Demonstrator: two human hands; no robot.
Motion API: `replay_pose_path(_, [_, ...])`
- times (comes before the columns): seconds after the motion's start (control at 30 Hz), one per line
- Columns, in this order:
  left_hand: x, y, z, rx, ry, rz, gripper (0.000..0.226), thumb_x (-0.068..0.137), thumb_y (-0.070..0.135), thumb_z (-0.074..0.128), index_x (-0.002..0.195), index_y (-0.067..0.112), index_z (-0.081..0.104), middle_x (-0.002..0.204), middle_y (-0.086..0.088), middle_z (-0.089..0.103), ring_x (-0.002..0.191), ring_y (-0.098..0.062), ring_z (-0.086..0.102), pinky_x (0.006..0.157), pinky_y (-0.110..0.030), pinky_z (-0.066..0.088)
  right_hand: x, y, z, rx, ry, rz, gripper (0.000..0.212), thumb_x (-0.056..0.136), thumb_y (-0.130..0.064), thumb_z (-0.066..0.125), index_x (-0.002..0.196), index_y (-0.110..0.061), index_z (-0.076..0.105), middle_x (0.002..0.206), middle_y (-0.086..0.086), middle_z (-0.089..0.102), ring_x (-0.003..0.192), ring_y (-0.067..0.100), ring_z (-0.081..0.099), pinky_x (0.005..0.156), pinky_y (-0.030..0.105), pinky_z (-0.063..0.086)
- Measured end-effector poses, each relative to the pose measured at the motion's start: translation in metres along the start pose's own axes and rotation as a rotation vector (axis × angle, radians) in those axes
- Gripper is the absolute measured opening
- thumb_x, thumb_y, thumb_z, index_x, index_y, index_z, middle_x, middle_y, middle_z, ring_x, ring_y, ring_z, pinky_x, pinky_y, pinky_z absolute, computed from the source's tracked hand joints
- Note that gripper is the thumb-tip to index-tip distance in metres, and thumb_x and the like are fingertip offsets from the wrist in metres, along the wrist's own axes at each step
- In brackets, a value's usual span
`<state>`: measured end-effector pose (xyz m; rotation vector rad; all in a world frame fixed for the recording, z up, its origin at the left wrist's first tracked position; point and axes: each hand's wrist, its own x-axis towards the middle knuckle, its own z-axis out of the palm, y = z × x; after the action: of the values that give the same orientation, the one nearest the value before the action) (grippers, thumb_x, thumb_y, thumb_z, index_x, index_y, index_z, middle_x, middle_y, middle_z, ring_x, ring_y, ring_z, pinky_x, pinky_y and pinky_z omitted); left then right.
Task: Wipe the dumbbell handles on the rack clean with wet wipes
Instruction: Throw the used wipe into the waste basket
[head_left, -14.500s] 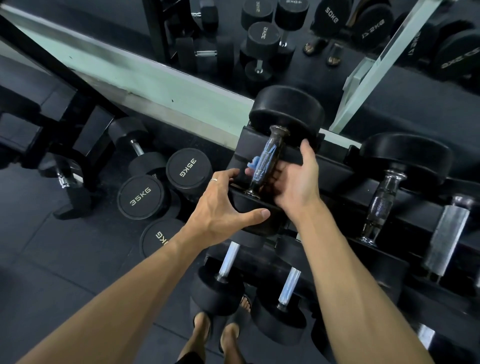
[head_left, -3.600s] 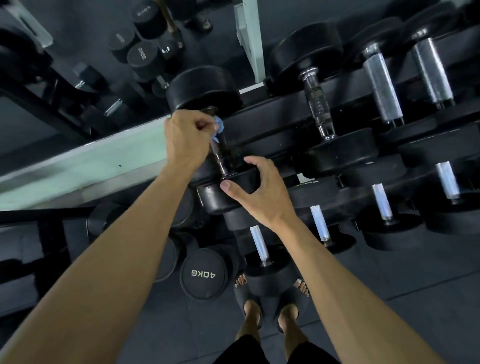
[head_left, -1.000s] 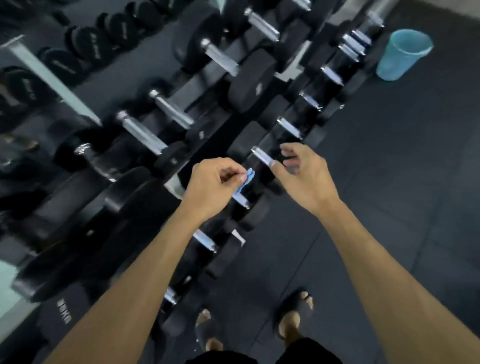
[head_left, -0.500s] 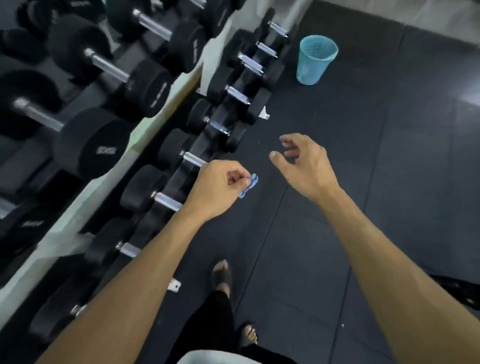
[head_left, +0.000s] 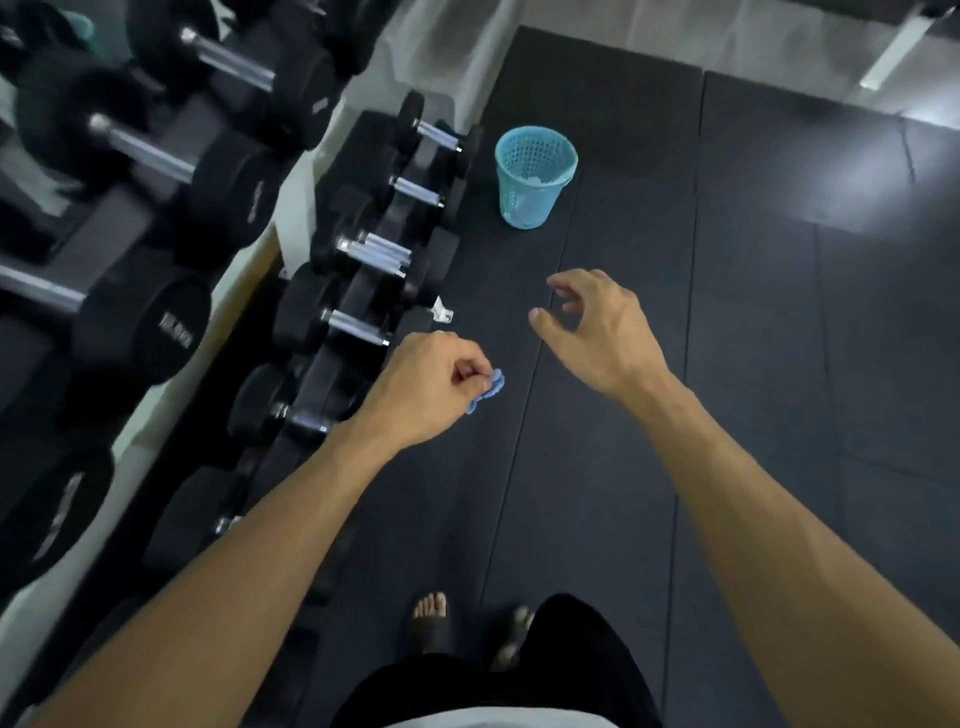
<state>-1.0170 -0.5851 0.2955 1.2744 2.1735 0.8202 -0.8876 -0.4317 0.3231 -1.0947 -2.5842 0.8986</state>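
While the left hand (head_left: 426, 387) is pinching a crumpled blue wet wipe (head_left: 488, 391) between thumb and curled fingers, the right hand (head_left: 597, 327) is hovering just right of the wipe, fingers loosely bent and holding nothing. Both hands are hanging over the dark rubber floor (head_left: 753, 364), beside the dumbbell rack (head_left: 306, 208), which is running along the wipe's left side with black dumbbells (head_left: 322, 322) showing their metal handles (head_left: 358, 327). Beyond the wipe, a light blue mesh bin (head_left: 535, 176) is standing on the floor near the rack's far end. Below the wipe, two bare feet are showing, blurred
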Motion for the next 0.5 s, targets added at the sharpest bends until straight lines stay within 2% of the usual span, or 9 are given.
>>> replay_pose_path(0.17, [0.142,0.019,0.003,0.042,-0.001,0.045,0.001,0.084,0.020,0.075,0.085,0.021,0.076,0.076,0.010,0.064,0.071,-0.005,0.062,0.070,-0.029,0.054,0.132,0.051,-0.036,-0.033,0.027,-0.010,0.046,0.092,-0.039,0.064,0.131,-0.016,0.059,0.121,0.002,0.060,0.107,0.017,0.061,0.093,0.036,0.051])
replay_pose_path(0.3, [0.264,0.037,0.014,0.114,-0.006,0.042,0.002,0.084,0.023,0.074,0.085,0.022,0.075,0.072,0.016,0.057,0.070,-0.003,0.058,0.069,-0.032,0.053,0.246,0.096,-0.065,-0.049,-0.001,-0.047,0.046,0.092,-0.038,0.064,0.131,-0.014,0.059,0.121,0.003,0.060,0.108,0.019,0.060,0.092,0.035,0.050])
replay_pose_path(0.5, [0.434,0.067,0.022,0.144,0.024,0.036,0.002,0.083,0.022,0.074,0.084,0.022,0.075,0.071,0.014,0.059,0.069,-0.004,0.059,0.069,-0.036,0.054,0.405,0.150,-0.115,-0.122,-0.037,-0.069,0.045,0.090,-0.036,0.065,0.129,-0.015,0.061,0.119,0.005,0.062,0.103,0.024,0.062,0.087,0.038,0.052])
